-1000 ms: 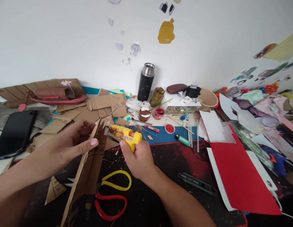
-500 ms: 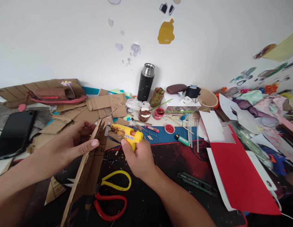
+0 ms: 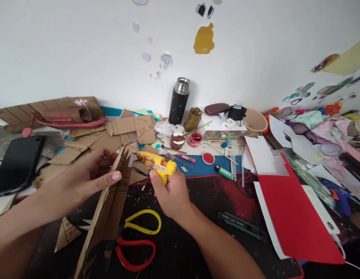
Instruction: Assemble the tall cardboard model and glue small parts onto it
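Note:
My left hand (image 3: pixel 90 174) grips a folded piece of cardboard (image 3: pixel 114 207), thumb on the near side and fingers behind it. The cardboard stands on edge, its long side running toward me. In my right hand (image 3: pixel 172 195) is a yellow glue gun (image 3: pixel 156 164) with brown stains on its barrel. Its nozzle points left at the upper end of the cardboard; whether the tip touches I cannot tell. Scissors (image 3: pixel 139 223) with one yellow and one red handle lie beneath, their blades partly hidden by the cardboard.
Cardboard scraps (image 3: pixel 130 130) pile up at the back left beside a small model boat (image 3: pixel 72 120). A black flask (image 3: pixel 179 101) stands near open paint jars (image 3: pixel 195 139). A green utility knife (image 3: pixel 240 225) and red paper (image 3: pixel 299 217) lie at the right, a phone (image 3: pixel 17 164) at the left.
The glue gun has shifted very slightly to the right. My left hand and the cardboard look the same as before.

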A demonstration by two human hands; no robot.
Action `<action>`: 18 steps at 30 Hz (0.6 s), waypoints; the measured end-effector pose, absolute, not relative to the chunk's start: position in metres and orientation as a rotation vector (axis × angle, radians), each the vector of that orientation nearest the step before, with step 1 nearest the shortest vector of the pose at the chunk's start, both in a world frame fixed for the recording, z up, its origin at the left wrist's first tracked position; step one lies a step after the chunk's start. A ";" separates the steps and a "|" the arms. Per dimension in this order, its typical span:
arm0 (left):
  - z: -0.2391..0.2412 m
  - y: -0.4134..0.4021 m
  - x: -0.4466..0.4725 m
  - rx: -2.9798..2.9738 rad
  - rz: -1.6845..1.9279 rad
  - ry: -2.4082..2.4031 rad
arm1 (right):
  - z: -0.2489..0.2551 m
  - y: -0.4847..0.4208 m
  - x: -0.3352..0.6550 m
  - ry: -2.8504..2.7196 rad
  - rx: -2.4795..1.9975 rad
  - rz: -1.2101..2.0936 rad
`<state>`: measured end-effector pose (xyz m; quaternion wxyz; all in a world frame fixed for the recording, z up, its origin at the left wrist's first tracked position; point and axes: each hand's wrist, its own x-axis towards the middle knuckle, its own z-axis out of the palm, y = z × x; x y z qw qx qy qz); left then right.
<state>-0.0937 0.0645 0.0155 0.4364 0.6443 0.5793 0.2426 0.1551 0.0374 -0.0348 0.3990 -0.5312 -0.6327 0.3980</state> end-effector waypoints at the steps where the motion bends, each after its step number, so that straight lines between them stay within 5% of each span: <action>1: 0.016 0.065 -0.093 1.604 0.602 1.442 | -0.035 0.037 0.155 -1.607 -1.351 1.007; 18: 0.015 0.065 -0.091 1.610 0.614 1.443 | -0.035 0.038 0.156 -1.615 -1.390 0.989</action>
